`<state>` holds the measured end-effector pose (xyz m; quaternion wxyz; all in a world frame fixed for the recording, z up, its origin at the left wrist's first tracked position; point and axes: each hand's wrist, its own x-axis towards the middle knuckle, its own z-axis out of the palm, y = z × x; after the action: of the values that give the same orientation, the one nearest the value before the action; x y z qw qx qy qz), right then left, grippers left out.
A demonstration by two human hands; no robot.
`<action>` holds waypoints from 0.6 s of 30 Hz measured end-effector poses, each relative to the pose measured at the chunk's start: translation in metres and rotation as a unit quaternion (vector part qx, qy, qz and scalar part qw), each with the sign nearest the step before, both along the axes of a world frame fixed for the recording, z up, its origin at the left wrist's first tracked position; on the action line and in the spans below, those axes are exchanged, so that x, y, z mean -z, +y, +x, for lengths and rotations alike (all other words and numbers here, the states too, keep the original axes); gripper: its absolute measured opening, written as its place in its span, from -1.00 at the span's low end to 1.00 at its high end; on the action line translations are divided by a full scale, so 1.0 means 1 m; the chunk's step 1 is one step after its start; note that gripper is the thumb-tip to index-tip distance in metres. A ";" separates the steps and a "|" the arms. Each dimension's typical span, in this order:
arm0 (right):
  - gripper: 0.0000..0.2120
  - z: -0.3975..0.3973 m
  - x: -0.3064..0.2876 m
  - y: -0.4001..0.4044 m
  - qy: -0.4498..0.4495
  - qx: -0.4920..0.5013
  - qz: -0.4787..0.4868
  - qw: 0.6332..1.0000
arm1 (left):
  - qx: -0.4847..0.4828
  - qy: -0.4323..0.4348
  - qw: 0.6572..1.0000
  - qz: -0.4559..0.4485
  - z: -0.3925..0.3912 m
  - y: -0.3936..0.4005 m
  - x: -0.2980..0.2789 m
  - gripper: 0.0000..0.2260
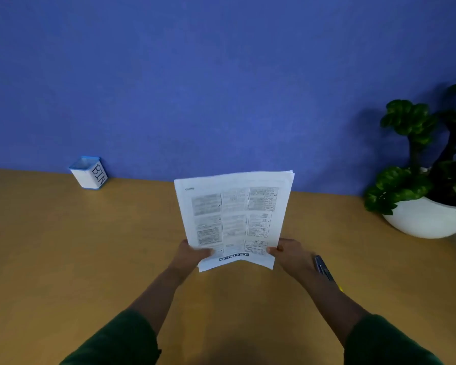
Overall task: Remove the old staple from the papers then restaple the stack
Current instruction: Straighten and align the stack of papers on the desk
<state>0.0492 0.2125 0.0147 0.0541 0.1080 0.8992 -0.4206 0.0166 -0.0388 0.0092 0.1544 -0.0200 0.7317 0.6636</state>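
**Papers held up over the desk**

Green sleeves (121, 341) nearest; left hand (192, 255) and right hand (287, 252) each pinch a lower corner of the papers (233, 219), raised above the desk (63, 246); stapler (324, 268) by the right wrist; bin (89, 173) far left; plant (429, 164) far right.

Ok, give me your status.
Left hand and right hand both gripping the papers, held above the desk. Staple not visible. Nothing in the way.

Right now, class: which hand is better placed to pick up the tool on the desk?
The right hand: the metal tool lies just beside its wrist. The left hand is across the paper stack from it and could keep holding the stack.
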 end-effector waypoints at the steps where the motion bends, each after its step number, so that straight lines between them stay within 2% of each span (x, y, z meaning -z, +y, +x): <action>1: -0.75 -0.001 -0.001 -0.001 0.001 0.002 0.008 1.000 | -0.004 0.001 1.000 0.002 0.001 -0.001 0.000 -0.63; 7: -0.77 -0.017 -0.008 0.003 0.023 0.019 -0.010 1.000 | -0.008 0.027 1.000 0.003 -0.015 -0.002 -0.019 -0.66; 12: -0.77 -0.006 0.011 0.001 -0.046 0.007 -0.025 0.999 | 0.029 -0.018 0.996 -0.077 -0.007 -0.003 -0.008 -0.66; 14: -0.77 -0.006 0.011 0.001 -0.047 0.008 -0.038 0.998 | 0.021 -0.017 0.995 -0.091 -0.014 -0.001 -0.010 -0.66; 18: -0.75 -0.014 0.004 0.005 -0.072 0.053 -0.129 0.988 | 0.012 -0.015 0.994 -0.107 -0.036 0.006 -0.028 -0.67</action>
<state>0.0349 0.2173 0.0108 0.1095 0.1776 0.8241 -0.5267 -0.0198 -0.0332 0.0375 0.1705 -0.0375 0.7962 0.5793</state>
